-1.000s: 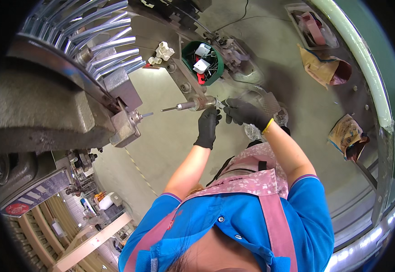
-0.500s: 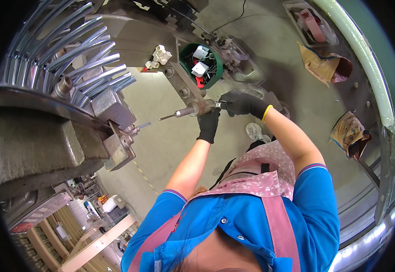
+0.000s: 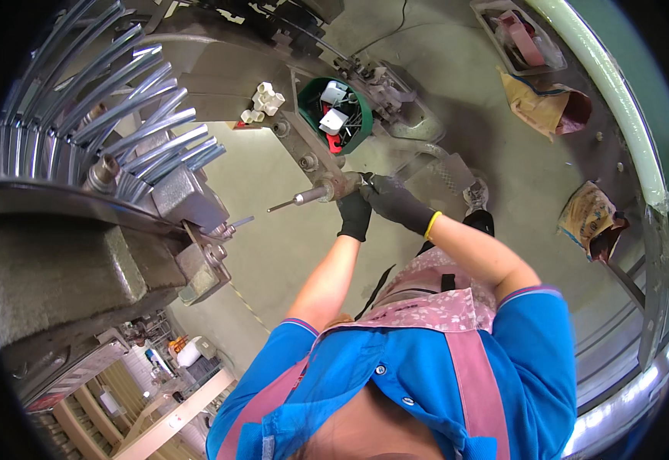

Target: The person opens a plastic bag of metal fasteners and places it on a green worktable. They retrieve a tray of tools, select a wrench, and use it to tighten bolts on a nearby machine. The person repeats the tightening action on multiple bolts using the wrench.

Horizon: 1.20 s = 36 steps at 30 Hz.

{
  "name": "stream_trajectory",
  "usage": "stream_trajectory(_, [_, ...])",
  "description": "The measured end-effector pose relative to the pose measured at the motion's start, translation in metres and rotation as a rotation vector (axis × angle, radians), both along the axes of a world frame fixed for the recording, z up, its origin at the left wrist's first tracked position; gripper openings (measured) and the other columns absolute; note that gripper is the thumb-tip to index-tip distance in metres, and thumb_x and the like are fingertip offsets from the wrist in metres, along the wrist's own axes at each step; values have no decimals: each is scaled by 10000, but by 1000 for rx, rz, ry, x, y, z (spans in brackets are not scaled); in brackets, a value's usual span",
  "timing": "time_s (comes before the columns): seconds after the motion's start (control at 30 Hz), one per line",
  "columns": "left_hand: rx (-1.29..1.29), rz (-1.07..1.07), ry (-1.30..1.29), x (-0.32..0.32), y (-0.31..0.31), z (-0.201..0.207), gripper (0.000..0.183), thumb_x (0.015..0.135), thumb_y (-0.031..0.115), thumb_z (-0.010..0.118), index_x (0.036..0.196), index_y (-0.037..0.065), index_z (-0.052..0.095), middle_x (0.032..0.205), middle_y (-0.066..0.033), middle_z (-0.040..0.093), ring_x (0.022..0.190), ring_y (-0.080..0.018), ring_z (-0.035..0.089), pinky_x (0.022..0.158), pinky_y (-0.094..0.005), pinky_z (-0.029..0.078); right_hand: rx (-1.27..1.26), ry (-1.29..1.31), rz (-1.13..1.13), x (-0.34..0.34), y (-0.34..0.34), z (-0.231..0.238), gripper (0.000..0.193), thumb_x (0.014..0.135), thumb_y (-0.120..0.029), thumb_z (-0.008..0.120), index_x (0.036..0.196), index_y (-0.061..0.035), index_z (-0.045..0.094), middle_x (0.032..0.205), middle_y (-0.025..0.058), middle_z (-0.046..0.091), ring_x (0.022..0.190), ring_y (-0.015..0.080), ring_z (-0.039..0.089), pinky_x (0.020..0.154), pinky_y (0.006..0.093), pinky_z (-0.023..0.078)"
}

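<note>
Both my hands wear black gloves and hold one metal tool (image 3: 309, 196), a rusty cylindrical body with a thin rod tip pointing left. My left hand (image 3: 354, 217) grips the body from below. My right hand (image 3: 394, 204), with a yellow cuff at the wrist, closes on the tool's rear end. The rod tip stops a short way from a small pin (image 3: 236, 225) that sticks out of a grey machine block (image 3: 193, 201) on the left.
Curved metal tubes (image 3: 123, 134) fan over the big machine at left. A green bucket (image 3: 367, 130) of small parts and white plastic fittings (image 3: 264, 100) sit on the frame above my hands. Two bags (image 3: 540, 106) (image 3: 589, 221) and a tray (image 3: 520, 34) lie on the floor at right.
My right hand has slid left onto the rear of the tool, close to my left hand. The tool's tip has dipped slightly, and the view has shifted along the machine.
</note>
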<state>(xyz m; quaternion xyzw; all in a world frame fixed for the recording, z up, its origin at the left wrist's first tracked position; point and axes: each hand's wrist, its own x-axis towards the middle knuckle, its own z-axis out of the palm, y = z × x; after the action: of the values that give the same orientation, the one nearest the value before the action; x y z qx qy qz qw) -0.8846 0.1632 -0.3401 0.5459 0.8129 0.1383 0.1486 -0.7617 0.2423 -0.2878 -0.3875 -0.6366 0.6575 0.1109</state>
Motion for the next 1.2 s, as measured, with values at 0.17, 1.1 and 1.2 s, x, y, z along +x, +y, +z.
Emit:
stream_trajectory(0.17, [73,-117,-123,-4,1,-11,197,846,125,519,1010,49,598,934,-95,615,864,-221,581,780,-351,453,137,18,-116,8,-13,-5,276,883,-252,500,883,21,544,804,248,590,785,431,560,672,487,433])
stream_trajectory(1.1, [44,-97,-587,-19,-1,-6,264,853,36,494,1104,47,573,1034,-90,617,963,-191,577,861,-314,445,540,103,12,21,1,-8,223,824,-187,566,975,-27,532,684,189,574,639,387,556,565,480,431])
stream_trajectory(1.2, [-260,-9,-376,-22,-1,-5,274,847,47,518,1117,50,562,967,-95,610,929,-209,577,834,-323,444,761,37,234,28,29,-7,304,792,-199,597,1046,-45,535,655,157,573,608,350,567,526,458,436])
